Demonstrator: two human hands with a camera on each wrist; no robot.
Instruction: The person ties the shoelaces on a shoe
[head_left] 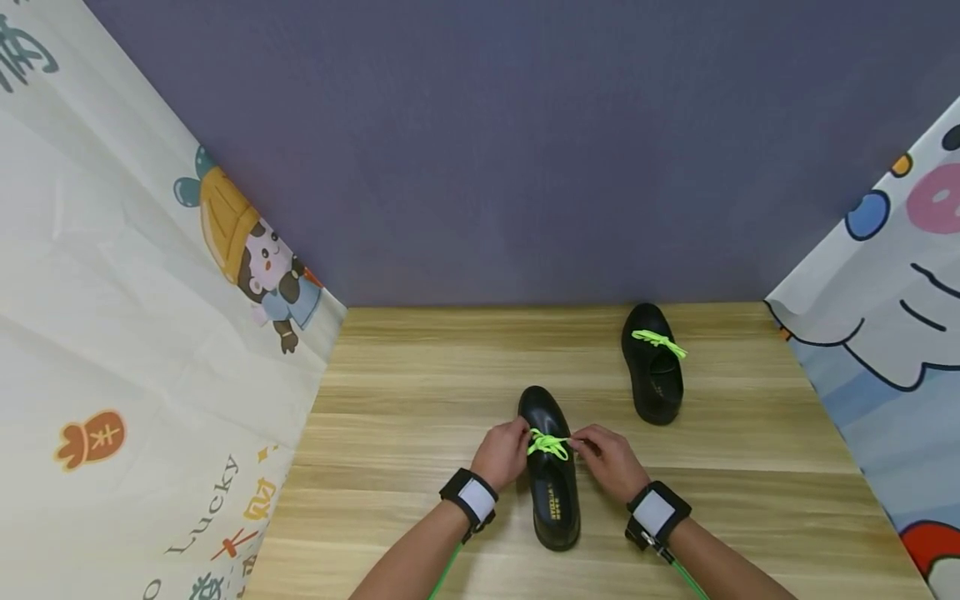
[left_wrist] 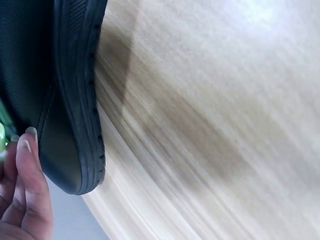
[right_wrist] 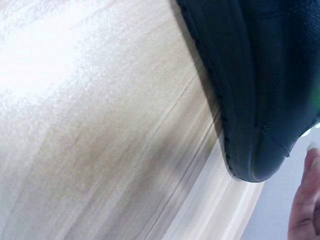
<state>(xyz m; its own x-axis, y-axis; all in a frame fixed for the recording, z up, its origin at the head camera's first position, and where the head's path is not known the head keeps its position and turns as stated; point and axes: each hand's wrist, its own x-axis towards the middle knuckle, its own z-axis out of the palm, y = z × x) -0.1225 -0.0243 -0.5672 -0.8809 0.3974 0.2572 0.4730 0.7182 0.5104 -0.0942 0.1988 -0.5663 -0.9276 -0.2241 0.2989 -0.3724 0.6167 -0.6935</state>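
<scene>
A black lace-up shoe [head_left: 556, 504] stands on the wooden surface, toe pointing away from me. Neon green shoelaces [head_left: 547, 445] form loops across its front. My left hand [head_left: 501, 455] pinches the lace at the shoe's left side; in the left wrist view, thumb and fingertips of that hand [left_wrist: 27, 190] meet beside a bit of green. On the opposite side my right hand [head_left: 612, 463] pinches a lace end drawn out to the right. The right wrist view shows the shoe's side [right_wrist: 260, 100] and only part of the hand [right_wrist: 304, 205]; its grip is cut off there.
Another black shoe [head_left: 647, 379] with a green lace tied in a bow stands farther back on the right. A grey-blue panel [head_left: 525, 167] rises behind the wooden surface [head_left: 420, 367]. Printed sheets hang at the left [head_left: 150, 333] and right [head_left: 885, 333].
</scene>
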